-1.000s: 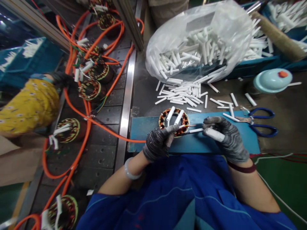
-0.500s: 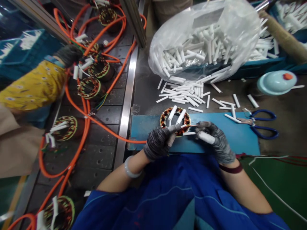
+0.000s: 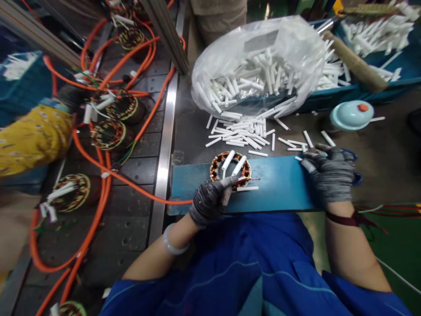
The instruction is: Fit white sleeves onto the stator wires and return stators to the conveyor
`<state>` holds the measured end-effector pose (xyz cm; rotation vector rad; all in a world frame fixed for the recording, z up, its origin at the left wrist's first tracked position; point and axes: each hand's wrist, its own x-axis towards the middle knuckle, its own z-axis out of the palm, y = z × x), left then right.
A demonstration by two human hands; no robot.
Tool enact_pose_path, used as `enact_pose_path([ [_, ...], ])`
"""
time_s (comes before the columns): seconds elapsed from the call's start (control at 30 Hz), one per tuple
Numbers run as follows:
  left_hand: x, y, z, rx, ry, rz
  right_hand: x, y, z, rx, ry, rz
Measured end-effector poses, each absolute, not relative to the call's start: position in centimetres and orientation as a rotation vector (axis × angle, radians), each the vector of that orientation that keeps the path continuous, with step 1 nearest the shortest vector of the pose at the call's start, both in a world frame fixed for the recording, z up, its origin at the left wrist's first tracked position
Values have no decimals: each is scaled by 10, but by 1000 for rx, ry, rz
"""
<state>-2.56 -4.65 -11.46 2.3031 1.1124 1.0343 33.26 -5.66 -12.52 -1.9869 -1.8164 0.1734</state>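
Observation:
My left hand (image 3: 210, 199), in a grey glove, pinches wires at the near edge of a copper-wound ring (image 3: 216, 169). Two white tubes (image 3: 239, 165) stand up from this ring, and another white tube (image 3: 248, 188) lies in front of it. The ring rests on a blue mat (image 3: 279, 180). Over the right end of the mat, my right hand (image 3: 330, 173) reaches across the scissors (image 3: 350, 154), its fingers spread near loose white tubes. My right hand covers most of the scissors, and only parts of the blue handles show.
Loose white tubes (image 3: 243, 131) lie behind the mat, before a clear bag (image 3: 256, 52) of tubes. A light-blue-topped container (image 3: 351, 115) stands at the right. At left, orange hoses (image 3: 148, 193) cross a conveyor (image 3: 134, 219) with more rings; a co-worker's yellow sleeve (image 3: 36, 136) reaches in.
My right hand has left the wires and moved right to the scissors, its fingers opening. My left hand stays at the ring. The whole view has shifted, and the co-worker's arm sits farther left.

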Motion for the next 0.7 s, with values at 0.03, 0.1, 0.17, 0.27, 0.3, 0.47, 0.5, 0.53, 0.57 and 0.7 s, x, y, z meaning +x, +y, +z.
enact_pose_path([
  [0.03,-26,-47,-116,2298,1102,1027,330,-55,-125,-2012,-1860,17],
  [0.1,-26,-46,-117,2308,1085,1032,321,-53,-125,-2011,-1914,-138],
  [0.17,-26,-46,-117,2324,1081,1056,312,-53,-127,-1989,-1975,-123],
  [0.27,-25,-45,-115,2330,1077,1068,300,-53,-124,-1956,-1946,-7],
  [0.3,-25,-45,-114,2328,1075,1063,295,-55,-121,-1917,-1883,55],
  [0.47,-25,-45,-112,2314,1040,1066,250,-72,-98,-1693,-1613,340],
  [0.5,-26,-45,-112,2316,1032,1065,241,-76,-96,-1645,-1602,449],
  [0.53,-26,-45,-113,2320,1030,1061,235,-79,-96,-1595,-1582,561],
  [0.57,-26,-45,-113,2328,1035,1056,231,-81,-98,-1549,-1560,664],
  [0.7,-26,-45,-113,2370,1064,1060,234,-83,-111,-1520,-1492,800],
])
